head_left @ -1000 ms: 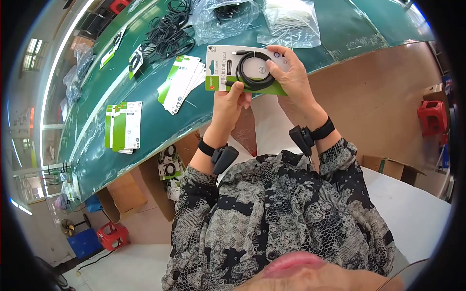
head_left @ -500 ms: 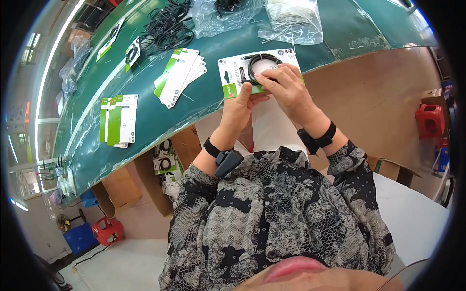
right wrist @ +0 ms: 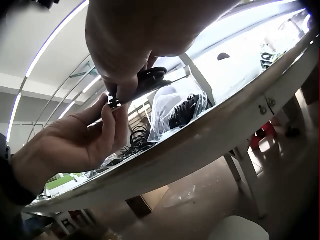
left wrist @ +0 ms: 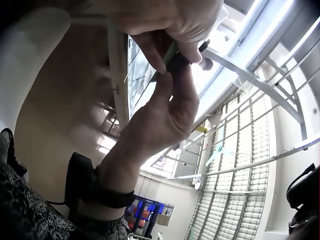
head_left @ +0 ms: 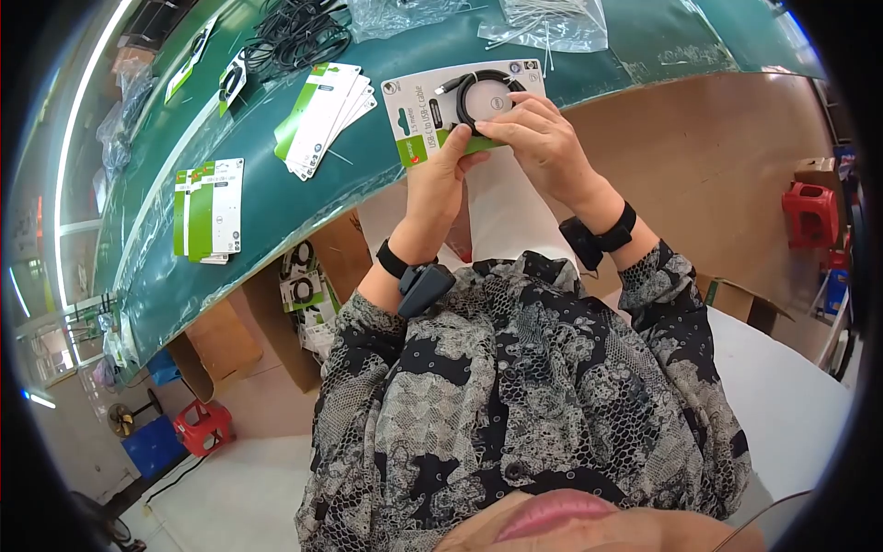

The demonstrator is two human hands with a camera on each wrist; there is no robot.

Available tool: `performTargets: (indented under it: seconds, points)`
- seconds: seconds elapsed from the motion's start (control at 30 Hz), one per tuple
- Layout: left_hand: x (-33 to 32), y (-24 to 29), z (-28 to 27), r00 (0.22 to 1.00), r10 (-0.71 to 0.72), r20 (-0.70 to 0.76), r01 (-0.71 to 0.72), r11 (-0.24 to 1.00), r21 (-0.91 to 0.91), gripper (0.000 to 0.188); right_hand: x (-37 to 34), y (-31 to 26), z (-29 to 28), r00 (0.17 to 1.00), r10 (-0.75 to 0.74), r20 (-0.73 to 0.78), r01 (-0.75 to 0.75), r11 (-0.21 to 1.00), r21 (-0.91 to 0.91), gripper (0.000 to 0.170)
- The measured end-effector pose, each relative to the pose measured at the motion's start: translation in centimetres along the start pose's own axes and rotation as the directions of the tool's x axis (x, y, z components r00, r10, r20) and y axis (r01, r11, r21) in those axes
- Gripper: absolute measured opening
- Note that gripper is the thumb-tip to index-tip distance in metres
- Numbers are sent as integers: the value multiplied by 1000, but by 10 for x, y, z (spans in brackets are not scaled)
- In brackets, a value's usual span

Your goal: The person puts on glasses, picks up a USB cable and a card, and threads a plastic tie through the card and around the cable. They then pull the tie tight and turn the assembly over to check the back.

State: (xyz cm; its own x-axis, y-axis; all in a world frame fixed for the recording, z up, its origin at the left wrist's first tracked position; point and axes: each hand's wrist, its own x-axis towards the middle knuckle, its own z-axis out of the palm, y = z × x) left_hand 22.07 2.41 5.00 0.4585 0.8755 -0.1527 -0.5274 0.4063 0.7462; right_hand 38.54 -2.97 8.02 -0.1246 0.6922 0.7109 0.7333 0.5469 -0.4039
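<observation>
A white and green retail card point(head_left: 416, 118) printed "USB-C to USB-C cable" is held up close over the table's front edge. Against its face lies a coiled black cable point(head_left: 463, 103). My left hand point(head_left: 435, 191) grips the card's lower edge, thumb in front by the coil and fingers behind. With thumb and fingertips, my right hand point(head_left: 550, 152) pinches the lower right of the coil, hiding that part. The right wrist view shows the card edge-on, with the cable point(right wrist: 151, 76) on top and the left hand point(right wrist: 75, 140) beneath.
On the green table point(head_left: 368, 175) lie a fanned stack of cards point(head_left: 317, 115), another card stack point(head_left: 210, 210) and tangled black cables point(head_left: 294, 41). A bag of white ties point(head_left: 552, 23) is at the back. Below the table stands a carton point(head_left: 285, 331) with packaged cables.
My right hand has moved from the card's right edge onto the lower part of the coil. The left hand keeps its grip, and the card has tilted slightly.
</observation>
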Motion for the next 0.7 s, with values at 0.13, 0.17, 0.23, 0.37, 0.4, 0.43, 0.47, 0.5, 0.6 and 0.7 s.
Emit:
performTargets:
  seconds: [0.13,0.17,0.23,0.37,0.4,0.43,0.47,0.5,0.6,0.7]
  points:
    - [-2,0,4,999,34,-11,-33,999,38,28,1,0,-1,998,-57,29,58,998,-24,33]
    - [0,0,6,999,38,3,-38,999,32,28,3,1,-2,997,-73,39,75,997,-35,32]
    - [2,4,7,998,62,-25,-61,997,47,29,9,3,3,996,-86,26,88,995,-57,30]
    - [12,14,2,992,100,-75,-96,994,54,31,25,12,-4,997,-69,-45,66,995,-69,25]
    - [16,17,0,989,116,-93,-111,992,56,31,34,19,-12,995,-45,-93,38,997,-70,22]
    - [19,21,-2,989,117,-90,-112,992,51,31,38,28,-19,990,-21,-140,11,998,-67,19]
    - [21,26,-3,988,117,-97,-111,992,62,32,41,59,-30,936,317,-154,-324,946,-20,15]
    - [24,29,-3,987,119,-104,-113,991,66,32,45,97,-41,775,613,-152,-618,786,22,11]
    - [32,33,-2,986,131,-101,-126,990,58,32,44,144,-30,777,627,-54,-623,755,-206,15]
    - [33,31,-5,988,119,-103,-117,993,30,32,40,151,-9,717,695,-53,-607,584,-539,22]
